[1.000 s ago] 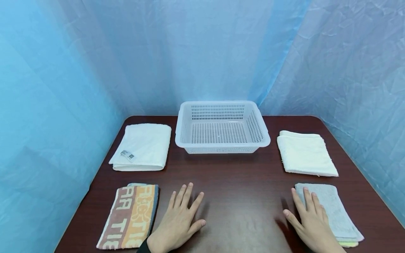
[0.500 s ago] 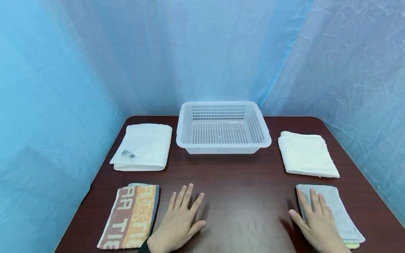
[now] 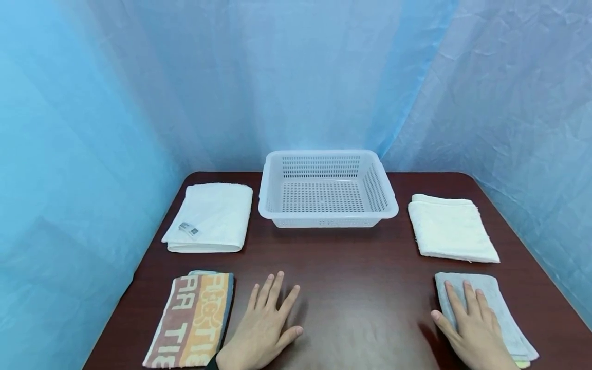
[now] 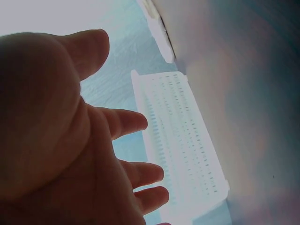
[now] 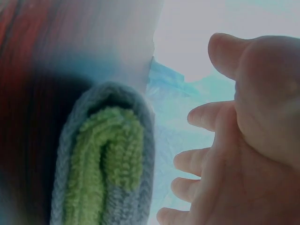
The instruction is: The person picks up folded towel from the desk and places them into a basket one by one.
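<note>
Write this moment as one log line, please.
left hand: empty, above table, near patterned towel; right hand: empty, above gray towel; white basket: far side

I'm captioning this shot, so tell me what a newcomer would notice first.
Probably the white slotted basket, near the middle of the far edge of the table. Next, the orange-and-brown lettered towel at the near left. Then the fingers of the right hand over the folded grey towel.

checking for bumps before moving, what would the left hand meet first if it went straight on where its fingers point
Likely the white basket: the left hand points toward its near side across the tabletop. Hand height is unclear, so it might pass over it.
</note>
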Available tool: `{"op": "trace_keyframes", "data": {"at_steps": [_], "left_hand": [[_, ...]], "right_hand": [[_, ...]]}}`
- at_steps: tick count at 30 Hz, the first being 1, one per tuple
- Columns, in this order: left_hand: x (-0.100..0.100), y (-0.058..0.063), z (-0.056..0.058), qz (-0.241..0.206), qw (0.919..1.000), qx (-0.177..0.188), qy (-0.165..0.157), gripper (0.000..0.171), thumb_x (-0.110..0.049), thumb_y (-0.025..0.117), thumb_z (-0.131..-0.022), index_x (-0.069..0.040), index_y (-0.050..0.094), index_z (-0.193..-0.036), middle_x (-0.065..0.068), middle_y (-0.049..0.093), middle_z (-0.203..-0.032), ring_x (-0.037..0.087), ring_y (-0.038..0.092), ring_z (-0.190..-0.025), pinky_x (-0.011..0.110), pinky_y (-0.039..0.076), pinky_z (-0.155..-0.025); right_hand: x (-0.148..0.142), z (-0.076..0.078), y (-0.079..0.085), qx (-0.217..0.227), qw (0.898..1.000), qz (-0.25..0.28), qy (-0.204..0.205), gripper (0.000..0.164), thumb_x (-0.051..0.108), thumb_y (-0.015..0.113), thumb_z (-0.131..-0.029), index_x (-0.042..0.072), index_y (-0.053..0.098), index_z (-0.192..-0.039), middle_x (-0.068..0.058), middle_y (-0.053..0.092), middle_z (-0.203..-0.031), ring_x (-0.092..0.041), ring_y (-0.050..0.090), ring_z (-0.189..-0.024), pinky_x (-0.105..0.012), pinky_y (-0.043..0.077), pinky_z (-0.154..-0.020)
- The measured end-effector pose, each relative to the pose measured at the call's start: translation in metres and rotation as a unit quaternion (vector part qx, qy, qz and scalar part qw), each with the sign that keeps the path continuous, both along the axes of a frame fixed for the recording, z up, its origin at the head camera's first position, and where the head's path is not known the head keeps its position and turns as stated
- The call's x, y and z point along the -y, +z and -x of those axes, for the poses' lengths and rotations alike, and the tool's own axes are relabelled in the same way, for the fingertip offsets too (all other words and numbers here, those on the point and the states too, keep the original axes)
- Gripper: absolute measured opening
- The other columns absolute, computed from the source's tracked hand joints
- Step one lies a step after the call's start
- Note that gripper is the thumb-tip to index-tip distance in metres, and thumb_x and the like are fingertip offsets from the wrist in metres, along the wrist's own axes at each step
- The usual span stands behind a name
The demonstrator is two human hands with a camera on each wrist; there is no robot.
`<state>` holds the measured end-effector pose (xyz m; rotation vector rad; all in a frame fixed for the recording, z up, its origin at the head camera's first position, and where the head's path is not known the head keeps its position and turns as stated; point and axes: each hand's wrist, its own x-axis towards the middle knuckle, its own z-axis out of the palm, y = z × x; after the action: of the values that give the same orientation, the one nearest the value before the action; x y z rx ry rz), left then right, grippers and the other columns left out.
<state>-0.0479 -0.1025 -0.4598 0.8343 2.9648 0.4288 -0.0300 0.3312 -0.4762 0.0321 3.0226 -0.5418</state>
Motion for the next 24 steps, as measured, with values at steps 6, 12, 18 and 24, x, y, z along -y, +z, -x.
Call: {"op": "trace_keyframes", "data": {"at_steps": [6, 12, 18, 24], "left_hand": [[0.0, 0.0, 0.002, 0.007, 0.9997, -0.025, 0.006, 0.067, -0.052, 0.051, -0.099, -0.016, 0.039, -0.154, 0.025, 0.023, -0.16, 0.043, 0.024, -0.146, 0.065, 0.026, -0.11], [0.0, -0.002, 0.002, 0.011, 0.9995, -0.027, 0.009, 0.068, -0.053, 0.052, -0.099, -0.015, 0.039, -0.154, 0.026, 0.024, -0.159, 0.044, 0.024, -0.145, 0.065, 0.029, -0.108], [0.0, -0.001, 0.002, 0.004, 0.9996, -0.023, 0.015, 0.067, -0.052, 0.053, -0.098, -0.014, 0.041, -0.153, 0.026, 0.024, -0.159, 0.045, 0.025, -0.145, 0.066, 0.029, -0.107], [0.001, -0.001, 0.004, 0.014, 0.9991, -0.035, 0.017, 0.068, -0.053, 0.053, -0.098, -0.014, 0.041, -0.152, 0.026, 0.025, -0.159, 0.045, 0.026, -0.144, 0.066, 0.03, -0.107]], "right_hand": [[-0.007, 0.004, 0.0, 0.001, 1.0, -0.011, -0.012, 0.082, 0.051, 0.042, -0.104, 0.003, 0.005, -0.158, -0.043, 0.001, -0.154, -0.065, -0.004, -0.138, -0.081, 0.01, -0.095], [-0.015, 0.006, 0.001, 0.061, 0.998, 0.006, -0.019, 0.087, 0.057, 0.037, -0.103, 0.002, -0.001, -0.158, -0.045, -0.006, -0.152, -0.066, -0.011, -0.135, -0.081, 0.005, -0.096], [-0.022, 0.004, 0.0, 0.056, 0.998, -0.003, -0.025, 0.086, 0.057, 0.037, -0.103, 0.004, -0.001, -0.158, -0.045, -0.004, -0.151, -0.068, -0.009, -0.134, -0.08, 0.008, -0.096], [-0.029, 0.004, -0.009, 0.042, 0.998, -0.008, -0.039, 0.086, 0.06, 0.035, -0.102, 0.005, 0.002, -0.158, -0.044, -0.001, -0.152, -0.065, -0.01, -0.136, -0.079, 0.009, -0.097]]}}
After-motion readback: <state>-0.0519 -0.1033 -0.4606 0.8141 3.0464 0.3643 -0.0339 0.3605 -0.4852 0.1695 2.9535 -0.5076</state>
